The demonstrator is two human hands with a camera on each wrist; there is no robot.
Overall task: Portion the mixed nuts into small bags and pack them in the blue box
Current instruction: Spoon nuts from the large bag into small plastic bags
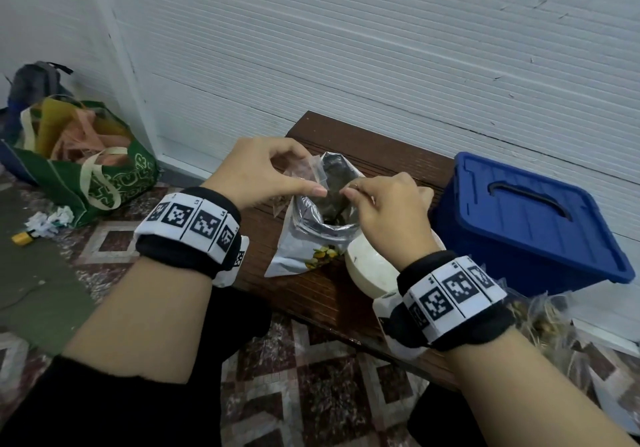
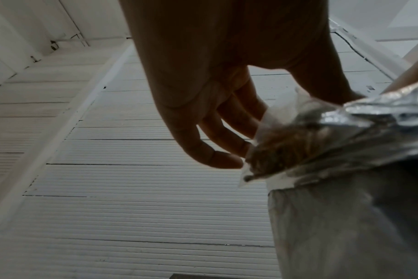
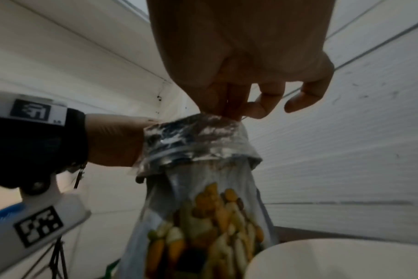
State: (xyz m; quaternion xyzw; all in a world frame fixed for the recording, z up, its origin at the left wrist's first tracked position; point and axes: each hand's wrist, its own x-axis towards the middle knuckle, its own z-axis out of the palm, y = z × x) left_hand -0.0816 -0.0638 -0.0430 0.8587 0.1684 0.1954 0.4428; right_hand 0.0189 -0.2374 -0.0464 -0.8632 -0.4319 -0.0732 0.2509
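Observation:
A big foil nut bag (image 1: 304,249) with printed nuts (image 3: 203,217) stands open on the brown bench (image 1: 311,294). Over its mouth hangs a small clear bag (image 1: 298,173) with nuts inside (image 2: 274,152). My left hand (image 1: 308,180) pinches the small bag's top, and its other fingers (image 2: 222,160) curl behind the bag. My right hand (image 1: 349,192) pinches the same top edge from the other side, just above the folded silver rim (image 3: 198,136). The blue box (image 1: 526,218) sits to the right with its lid on.
A white bowl (image 1: 370,266) sits on the bench under my right wrist, close to the foil bag. Filled clear bags (image 1: 540,322) lie right of the bench. A green shopping bag (image 1: 86,169) and paper scraps (image 1: 48,221) lie on the tiled floor at left. A white wall stands behind.

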